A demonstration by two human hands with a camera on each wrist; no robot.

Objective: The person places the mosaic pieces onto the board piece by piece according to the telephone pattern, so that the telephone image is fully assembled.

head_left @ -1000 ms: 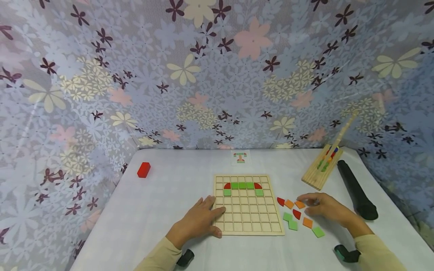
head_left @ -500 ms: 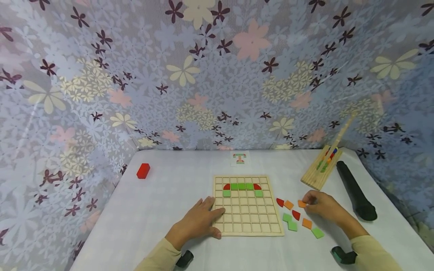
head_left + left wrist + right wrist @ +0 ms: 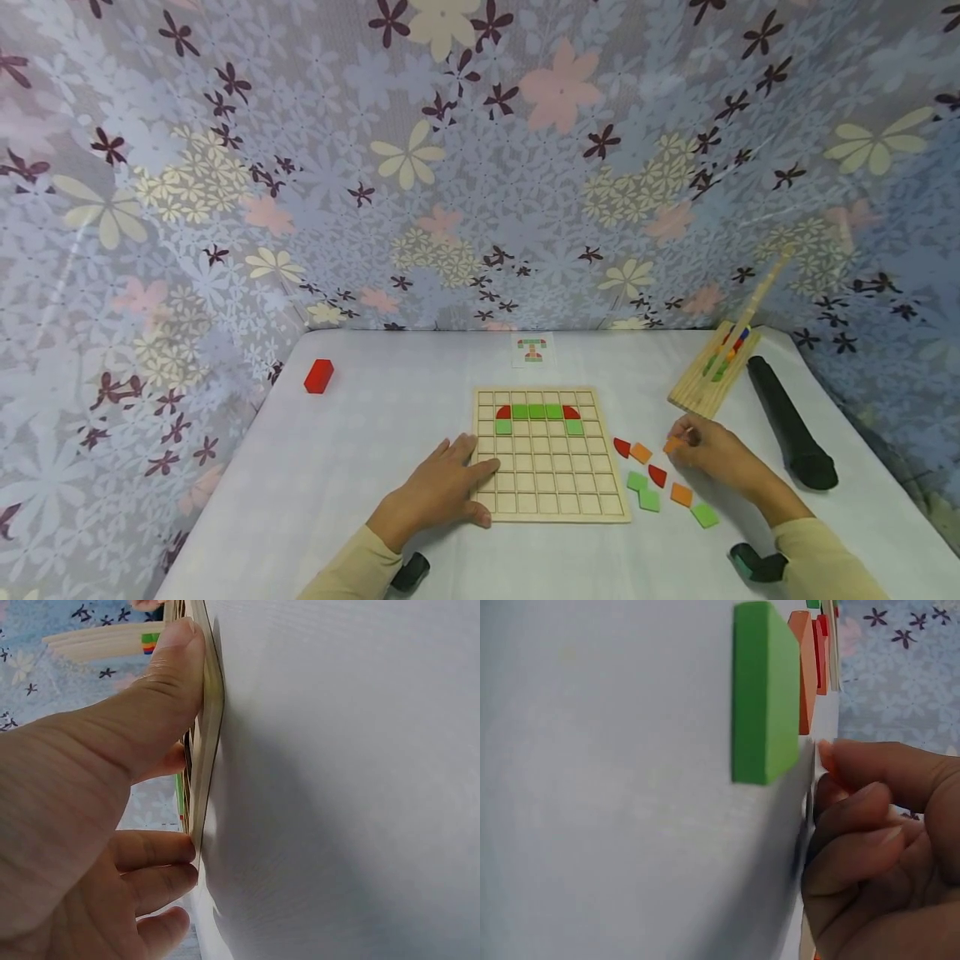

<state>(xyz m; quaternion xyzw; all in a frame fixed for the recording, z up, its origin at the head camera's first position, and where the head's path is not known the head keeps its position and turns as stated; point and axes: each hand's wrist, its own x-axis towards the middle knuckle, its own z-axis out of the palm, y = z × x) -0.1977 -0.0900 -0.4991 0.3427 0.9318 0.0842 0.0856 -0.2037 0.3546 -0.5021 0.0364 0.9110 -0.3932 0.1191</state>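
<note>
My left hand [image 3: 438,487] rests on the left edge of a wooden grid board [image 3: 555,483], fingers spread; in the left wrist view the thumb [image 3: 176,656] touches the board's rim. Set in the board's upper cells are several green square tiles [image 3: 536,412] and two red quarter-round tiles [image 3: 572,412]. Right of the board, my right hand [image 3: 716,454] pinches an orange square tile [image 3: 672,444] between thumb and fingers. Around it lie loose tiles: two red quarter-rounds [image 3: 657,476], two orange squares [image 3: 681,494] and three green squares [image 3: 704,515]. Most of the held tile is hidden in the right wrist view.
A pattern card [image 3: 532,350] lies behind the board. At back right stands a wooden stand with coloured pieces [image 3: 712,375], beside a long black object [image 3: 787,425]. A red block [image 3: 318,376] sits at the far left. Floral cloth [image 3: 480,208] hangs behind the table.
My right hand has closed its thumb and fingers on the orange tile, which is now tilted in its pinch. The left hand has stayed on the board.
</note>
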